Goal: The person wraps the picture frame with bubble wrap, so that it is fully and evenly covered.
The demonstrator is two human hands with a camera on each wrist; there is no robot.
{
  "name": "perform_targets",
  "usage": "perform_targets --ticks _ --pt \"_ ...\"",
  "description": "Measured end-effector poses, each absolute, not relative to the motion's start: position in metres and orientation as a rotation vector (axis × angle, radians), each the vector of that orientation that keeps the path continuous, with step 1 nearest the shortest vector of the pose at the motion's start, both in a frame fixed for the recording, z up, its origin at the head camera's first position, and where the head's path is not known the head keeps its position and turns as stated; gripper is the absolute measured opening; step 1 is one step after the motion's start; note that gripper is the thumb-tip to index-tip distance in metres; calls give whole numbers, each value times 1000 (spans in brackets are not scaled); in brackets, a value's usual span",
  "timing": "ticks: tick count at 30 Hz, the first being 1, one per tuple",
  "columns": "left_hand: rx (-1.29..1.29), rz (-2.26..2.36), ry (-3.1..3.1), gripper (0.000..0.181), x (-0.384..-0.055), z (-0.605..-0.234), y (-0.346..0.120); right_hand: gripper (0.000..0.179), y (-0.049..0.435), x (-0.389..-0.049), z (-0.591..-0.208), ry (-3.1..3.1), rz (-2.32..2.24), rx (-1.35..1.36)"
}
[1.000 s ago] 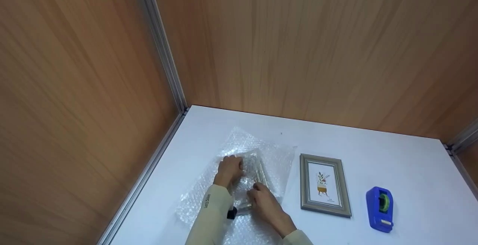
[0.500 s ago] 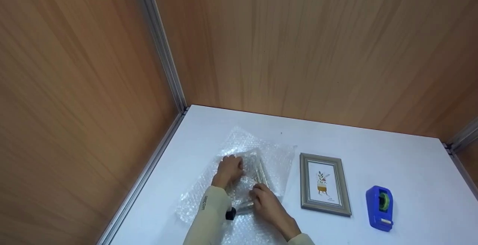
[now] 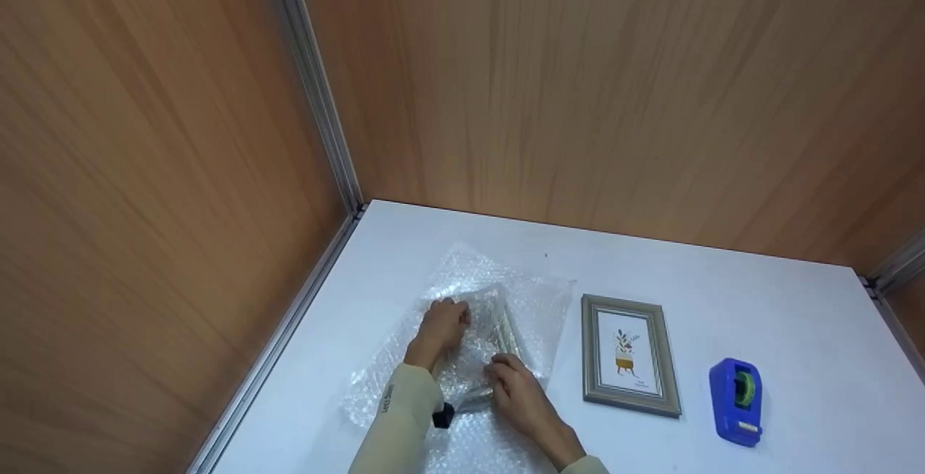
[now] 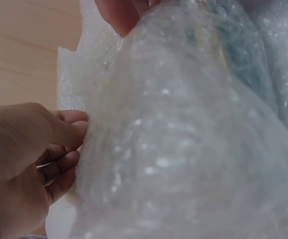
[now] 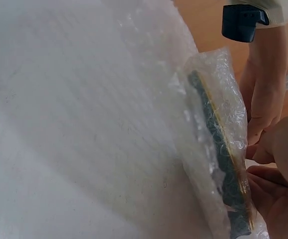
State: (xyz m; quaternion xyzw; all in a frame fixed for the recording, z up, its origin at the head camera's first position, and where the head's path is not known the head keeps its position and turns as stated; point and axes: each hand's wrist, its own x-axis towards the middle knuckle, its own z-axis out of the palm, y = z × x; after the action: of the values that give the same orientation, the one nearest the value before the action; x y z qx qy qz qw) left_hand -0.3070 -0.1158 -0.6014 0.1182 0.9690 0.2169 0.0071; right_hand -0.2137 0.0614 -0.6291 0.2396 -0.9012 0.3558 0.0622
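A sheet of clear bubble wrap [image 3: 535, 300] lies on the white table, partly folded over a flat rectangular thing [image 5: 216, 129] with a dark green side and gold trim. Most of that thing is hidden under the wrap. My left hand [image 3: 443, 329] grips the folded wrap at its far left part, thumb and fingertips at the wrap's edge in the left wrist view. Nearer to me, my right hand [image 3: 522, 398] pinches the wrap along its right side. Both hands appear in the right wrist view, close together along the gold-trimmed side.
To the right of the wrap, a grey picture frame [image 3: 589, 351] with a plant print lies face up. Farther right stands a blue tape dispenser [image 3: 725, 402] with a green roll. Wood-patterned panels [image 3: 578, 98] border the table at the back and left.
My right hand has shifted slightly to the right along the wrap. The left forearm has dropped a little to the left while its hand stays at the same spot.
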Motion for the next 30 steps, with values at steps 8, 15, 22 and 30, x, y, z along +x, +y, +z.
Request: perform_targets --ticks 8,15,22,30 --pt "412 824 3072 16 -302 -600 -121 20 62 -214 -628 -2684 1079 712" --pt "331 1000 3054 18 -302 -601 -126 21 63 -215 -625 -2674 1107 684" --pt "93 1106 3109 19 -300 -597 -131 24 66 -216 -623 -2629 1149 664" --pt "-365 1148 3070 15 -289 -593 -144 36 75 -225 -621 -2633 1139 487"
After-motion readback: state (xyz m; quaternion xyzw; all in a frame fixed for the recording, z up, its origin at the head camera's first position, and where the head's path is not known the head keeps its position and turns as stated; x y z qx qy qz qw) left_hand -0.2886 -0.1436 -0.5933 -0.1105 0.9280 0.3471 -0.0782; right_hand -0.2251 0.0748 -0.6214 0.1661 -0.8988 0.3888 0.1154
